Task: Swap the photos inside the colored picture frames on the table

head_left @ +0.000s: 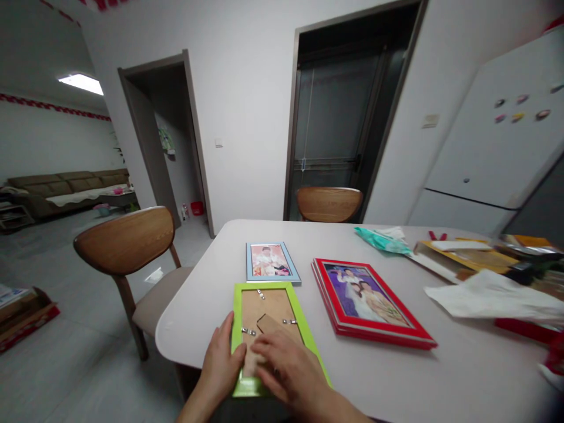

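A lime-green picture frame point(238, 302) lies face down at the near edge of the table, its brown backing board point(275, 301) and small metal clips showing. My left hand point(220, 356) grips the frame's left side, with the thumb over the rim and the fingers along the outer edge. Over the lower part of the backing is my right hand point(288, 367), its fingers bent together and slightly blurred. Whatever lies under those fingertips is hidden. Just beyond the green frame rests a light-blue picture frame point(296, 274), picture side up.
Stacked red picture frames point(337, 320) lie to the right on the white table point(200, 305). Farther right are a teal plastic wrapper point(383, 241), white paper point(493, 296) and cardboard pieces point(467, 257). Wooden chairs stand at the left point(127, 241) and far side point(329, 204).
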